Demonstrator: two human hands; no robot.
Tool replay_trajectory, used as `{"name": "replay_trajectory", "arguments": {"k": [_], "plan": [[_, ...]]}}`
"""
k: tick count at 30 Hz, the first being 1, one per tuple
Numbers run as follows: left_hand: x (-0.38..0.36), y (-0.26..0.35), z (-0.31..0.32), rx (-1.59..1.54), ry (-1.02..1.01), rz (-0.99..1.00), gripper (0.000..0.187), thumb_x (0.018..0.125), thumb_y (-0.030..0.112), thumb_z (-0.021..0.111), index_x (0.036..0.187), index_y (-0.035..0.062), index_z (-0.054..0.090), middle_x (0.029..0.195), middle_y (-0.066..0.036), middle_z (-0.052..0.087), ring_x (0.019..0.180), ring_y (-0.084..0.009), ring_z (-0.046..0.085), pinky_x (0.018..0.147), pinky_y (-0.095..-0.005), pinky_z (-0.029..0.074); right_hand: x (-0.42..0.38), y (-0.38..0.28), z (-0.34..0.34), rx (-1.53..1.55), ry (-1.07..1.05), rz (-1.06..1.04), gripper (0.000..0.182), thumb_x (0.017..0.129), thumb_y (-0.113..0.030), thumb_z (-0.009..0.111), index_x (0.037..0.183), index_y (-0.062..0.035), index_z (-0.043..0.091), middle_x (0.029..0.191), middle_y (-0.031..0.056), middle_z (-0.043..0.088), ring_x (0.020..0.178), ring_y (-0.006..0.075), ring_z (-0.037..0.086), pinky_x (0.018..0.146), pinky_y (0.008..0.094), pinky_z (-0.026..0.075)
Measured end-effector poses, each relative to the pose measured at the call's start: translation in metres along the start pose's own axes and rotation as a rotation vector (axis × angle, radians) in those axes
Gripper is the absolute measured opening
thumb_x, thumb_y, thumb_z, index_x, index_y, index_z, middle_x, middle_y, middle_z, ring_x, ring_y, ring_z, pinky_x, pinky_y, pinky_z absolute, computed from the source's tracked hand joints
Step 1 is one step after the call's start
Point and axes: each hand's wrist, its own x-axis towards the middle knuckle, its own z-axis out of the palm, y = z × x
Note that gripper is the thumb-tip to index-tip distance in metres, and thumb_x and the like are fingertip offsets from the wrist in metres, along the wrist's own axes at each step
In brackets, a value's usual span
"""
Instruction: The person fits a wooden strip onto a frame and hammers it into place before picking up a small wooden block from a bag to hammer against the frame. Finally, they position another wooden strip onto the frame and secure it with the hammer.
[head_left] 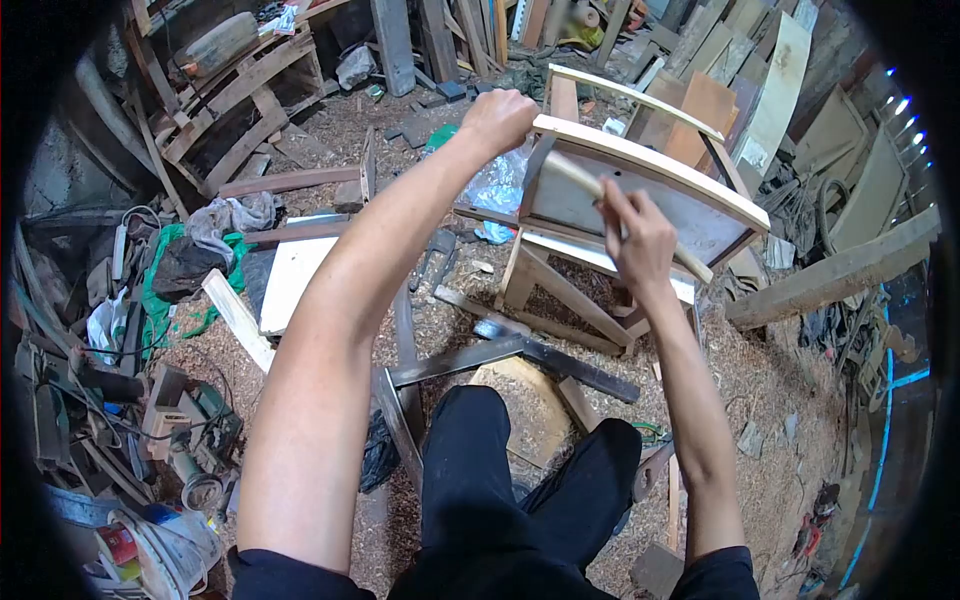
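Note:
My left hand is closed at the upper left corner of a wooden frame with a pale, slightly curved top rail and a greyish inset panel. My arm hides some of the things behind it. My right hand is in front of the panel, its fingers closed round a pale wooden stick. The stick slants across the panel from upper left to lower right, its lower end near the frame's right side. Beneath the frame is a wooden stand with angled legs.
Dark wooden bars and a round-edged board lie close to my knees. A white board is at left, scrap planks lean at the back, and a thick beam juts in from the right. Wood shavings cover the floor.

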Motion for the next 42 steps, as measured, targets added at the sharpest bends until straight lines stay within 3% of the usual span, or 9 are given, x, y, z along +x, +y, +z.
{"name": "replay_trajectory", "arguments": {"k": [5, 21, 26, 31, 32, 33, 35, 37, 42], "plan": [[0.0, -0.001, 0.003, 0.008, 0.015, 0.0, 0.008, 0.071, 0.005, 0.06, 0.076, 0.003, 0.067, 0.076, -0.02, 0.066, 0.074, -0.0373, 0.066, 0.065, -0.0453, 0.054, 0.003, 0.002, -0.012, -0.047, -0.011, -0.11, 0.028, 0.084, -0.021, 0.067, 0.111, -0.0193, 0.065, 0.072, 0.0046, 0.054, 0.06, 0.0215, 0.055, 0.05, 0.0347, 0.043], [-0.003, 0.003, 0.006, 0.013, -0.001, 0.0, 0.009, 0.076, 0.009, 0.059, 0.078, 0.0053, 0.067, 0.074, -0.02, 0.066, 0.074, -0.0367, 0.066, 0.065, -0.0455, 0.054, 0.027, 0.026, -0.017, 0.016, -0.062, -0.085, 0.028, 0.085, -0.022, 0.067, 0.112, -0.016, 0.066, 0.07, 0.005, 0.058, 0.054, 0.0207, 0.057, 0.049, 0.034, 0.045], [-0.001, -0.003, 0.003, 0.029, 0.015, -0.016, 0.009, 0.075, 0.008, 0.06, 0.079, 0.0063, 0.067, 0.075, -0.019, 0.066, 0.074, -0.0364, 0.066, 0.064, -0.0458, 0.054, 0.017, 0.009, -0.027, 0.109, -0.134, -0.117, 0.027, 0.084, -0.025, 0.067, 0.11, -0.0169, 0.066, 0.075, 0.0069, 0.061, 0.062, 0.0283, 0.061, 0.053, 0.0383, 0.047], [-0.001, 0.004, 0.0, 0.023, -0.004, -0.041, 0.01, 0.074, 0.006, 0.059, 0.075, 0.0049, 0.069, 0.079, -0.02, 0.067, 0.076, -0.0345, 0.068, 0.066, -0.0439, 0.056, 0.012, 0.002, -0.026, 0.295, -0.074, 0.122, 0.023, 0.086, -0.02, 0.064, 0.104, -0.0046, 0.064, 0.082, 0.0133, 0.063, 0.068, 0.0318, 0.063, 0.056, 0.0386, 0.047], [-0.001, 0.004, 0.0, 0.023, -0.015, -0.046, 0.009, 0.074, 0.006, 0.06, 0.076, 0.0048, 0.069, 0.078, -0.019, 0.067, 0.076, -0.0348, 0.068, 0.066, -0.0439, 0.056, 0.004, -0.003, -0.025, 0.322, -0.065, 0.123, 0.024, 0.094, -0.024, 0.054, 0.104, -0.0017, 0.057, 0.073, 0.011, 0.059, 0.059, 0.0231, 0.06, 0.05, 0.0333, 0.045], [-0.001, 0.003, 0.001, 0.025, -0.011, -0.046, 0.009, 0.074, 0.006, 0.06, 0.076, 0.0048, 0.069, 0.078, -0.019, 0.067, 0.076, -0.0348, 0.068, 0.066, -0.0439, 0.056, -0.001, -0.015, -0.027, 0.321, -0.063, 0.12, 0.024, 0.094, -0.024, 0.054, 0.104, -0.0017, 0.057, 0.073, 0.011, 0.059, 0.059, 0.0231, 0.06, 0.05, 0.0333, 0.045], [0.0, 0.001, 0.005, 0.013, 0.039, -0.017, 0.008, 0.074, 0.007, 0.06, 0.076, 0.0047, 0.066, 0.074, -0.019, 0.066, 0.073, -0.0363, 0.066, 0.064, -0.0454, 0.054, -0.007, -0.048, -0.029, 1.019, -0.257, 0.868, 0.027, 0.101, -0.03, 0.041, 0.106, -0.0042, 0.048, 0.068, 0.0027, 0.049, 0.052, 0.0102, 0.048, 0.044, 0.0258, 0.039], [0.0, 0.003, 0.002, 0.018, 0.057, -0.013, 0.008, 0.074, 0.007, 0.059, 0.077, 0.0047, 0.066, 0.073, -0.019, 0.066, 0.074, -0.0361, 0.066, 0.064, -0.0454, 0.054, -0.006, -0.073, -0.017, 1.334, -0.164, 1.053, 0.03, 0.103, -0.034, 0.03, 0.105, -0.0069, 0.042, 0.069, -0.003, 0.039, 0.051, 0.0029, 0.037, 0.041, 0.0194, 0.034], [0.0, -0.002, 0.006, 0.028, 0.037, -0.001, 0.007, 0.075, 0.007, 0.059, 0.077, 0.0048, 0.066, 0.073, -0.019, 0.065, 0.074, -0.0358, 0.066, 0.064, -0.0457, 0.054, 0.007, -0.126, 0.024, 1.533, 0.174, 1.08, 0.03, 0.103, -0.034, 0.029, 0.102, -0.0061, 0.041, 0.068, -0.0022, 0.038, 0.049, 0.0044, 0.036, 0.039, 0.0191, 0.032]]}}
